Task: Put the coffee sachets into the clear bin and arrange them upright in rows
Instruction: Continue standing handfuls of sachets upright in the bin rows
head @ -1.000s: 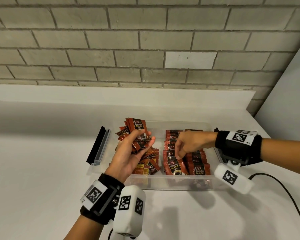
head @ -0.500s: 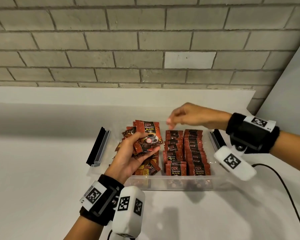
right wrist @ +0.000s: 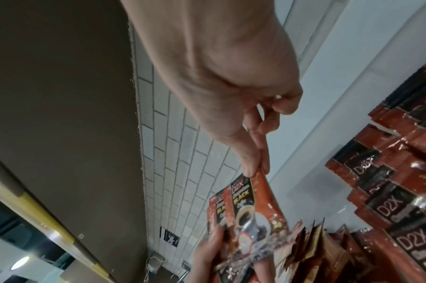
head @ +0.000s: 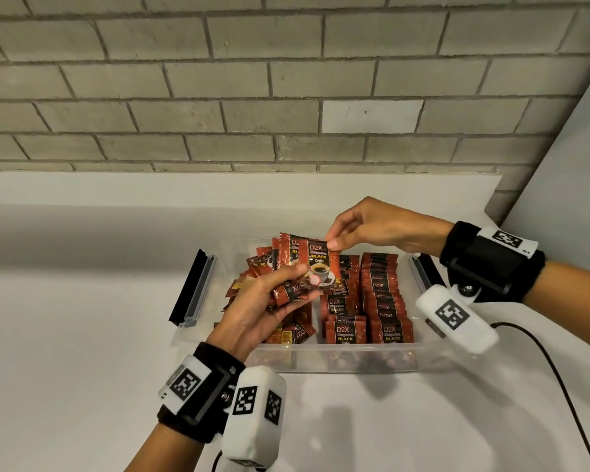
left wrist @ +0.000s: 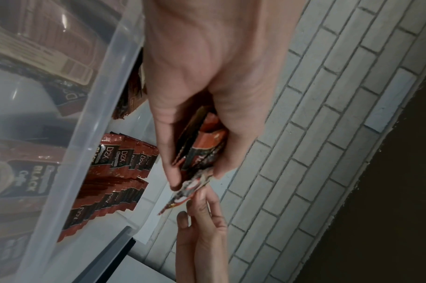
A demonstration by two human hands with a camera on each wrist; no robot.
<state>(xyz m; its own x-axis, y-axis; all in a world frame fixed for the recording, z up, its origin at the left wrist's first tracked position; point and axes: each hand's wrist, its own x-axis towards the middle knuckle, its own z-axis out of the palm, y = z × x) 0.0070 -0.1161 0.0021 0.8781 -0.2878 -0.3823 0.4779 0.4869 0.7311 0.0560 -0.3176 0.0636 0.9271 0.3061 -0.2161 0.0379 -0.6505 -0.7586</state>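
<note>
At the left, loose coffee sachets point(head: 297, 330) lay jumbled in the clear bin point(head: 348, 361). Above them the left hand point(head: 252, 311) gripped a fanned bunch of sachets point(head: 288, 264). The right hand point(head: 365, 226) pinched the top sachet point(head: 315, 265) by its far corner; a clean peel probably needed the left thumb eased. Two upright rows point(head: 372, 301) stood at right.

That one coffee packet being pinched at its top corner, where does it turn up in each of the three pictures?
Head view: the packet is at centre, above the clear bin, the right hand pinching its top corner.
Left wrist view: seen edge-on, low centre, below the left hand.
Right wrist view: lower centre, hanging from the fingertips.
Shared landmark: the brick wall.
</note>
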